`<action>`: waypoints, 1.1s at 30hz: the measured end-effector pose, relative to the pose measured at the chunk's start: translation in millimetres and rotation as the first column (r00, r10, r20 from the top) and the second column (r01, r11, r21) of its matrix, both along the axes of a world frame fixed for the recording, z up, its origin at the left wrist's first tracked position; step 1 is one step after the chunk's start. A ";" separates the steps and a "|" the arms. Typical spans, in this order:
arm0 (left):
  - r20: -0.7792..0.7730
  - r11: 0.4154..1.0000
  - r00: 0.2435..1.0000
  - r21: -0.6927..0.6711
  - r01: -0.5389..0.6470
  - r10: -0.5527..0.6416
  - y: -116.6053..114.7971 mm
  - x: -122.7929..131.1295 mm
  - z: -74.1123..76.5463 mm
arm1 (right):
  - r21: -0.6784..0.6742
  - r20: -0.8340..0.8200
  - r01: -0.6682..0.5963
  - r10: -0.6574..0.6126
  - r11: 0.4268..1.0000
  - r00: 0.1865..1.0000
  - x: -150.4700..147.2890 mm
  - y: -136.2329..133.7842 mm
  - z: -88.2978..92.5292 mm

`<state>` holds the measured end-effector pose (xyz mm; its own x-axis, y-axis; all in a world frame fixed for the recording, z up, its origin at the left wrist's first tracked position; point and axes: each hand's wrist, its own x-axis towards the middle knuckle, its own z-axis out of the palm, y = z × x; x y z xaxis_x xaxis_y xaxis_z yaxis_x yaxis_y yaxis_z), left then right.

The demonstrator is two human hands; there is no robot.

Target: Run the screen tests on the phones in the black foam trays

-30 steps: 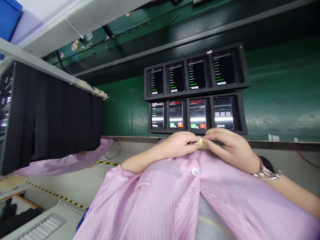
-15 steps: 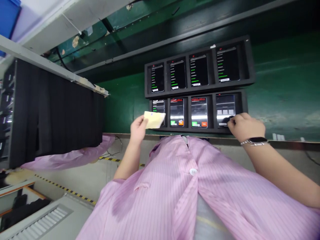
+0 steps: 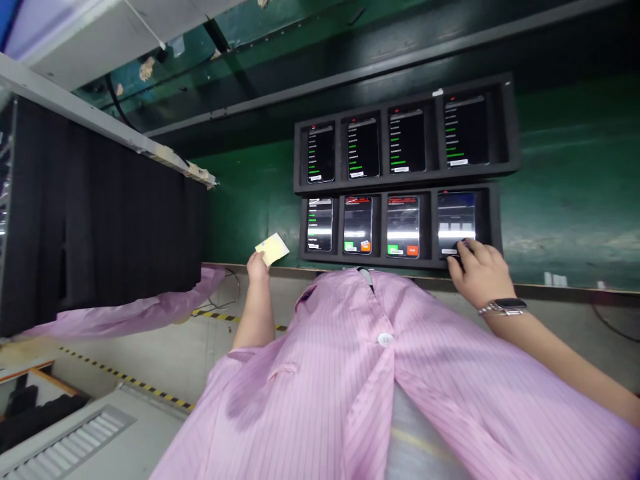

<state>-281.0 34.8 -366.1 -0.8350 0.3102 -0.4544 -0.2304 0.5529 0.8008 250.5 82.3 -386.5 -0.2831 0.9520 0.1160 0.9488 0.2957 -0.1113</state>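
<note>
Held both hands apart; pinched a yellow paper slip [image 3: 273, 249] in the left hand [image 3: 257, 268], clear of the screens; set the right hand [image 3: 475, 273] against the 4th lower phone [image 3: 456, 220], slotted upright in a black foam tray [image 3: 305, 227].

**No readable text**
Phone screens [image 3: 320, 225] in the black foam tray [image 3: 400, 185] show lines too small to read.
</note>
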 end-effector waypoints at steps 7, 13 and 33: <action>-0.305 0.936 0.888 -0.182 0.301 -0.345 -8.9 15.3 4.4 | -0.006 -0.078 -0.015 0.015 1.000 0.997 -0.6 -11.2 -2.6; -0.660 0.375 0.036 -0.381 0.845 -0.751 33.8 103.0 10.6 | 0.285 -0.178 -0.112 0.167 0.952 0.970 -44.2 16.4 28.4; -0.647 0.418 0.004 -0.487 0.767 -0.763 6.4 108.8 -34.7 | 0.093 -0.098 -0.390 0.398 0.916 0.912 -90.4 65.1 -9.2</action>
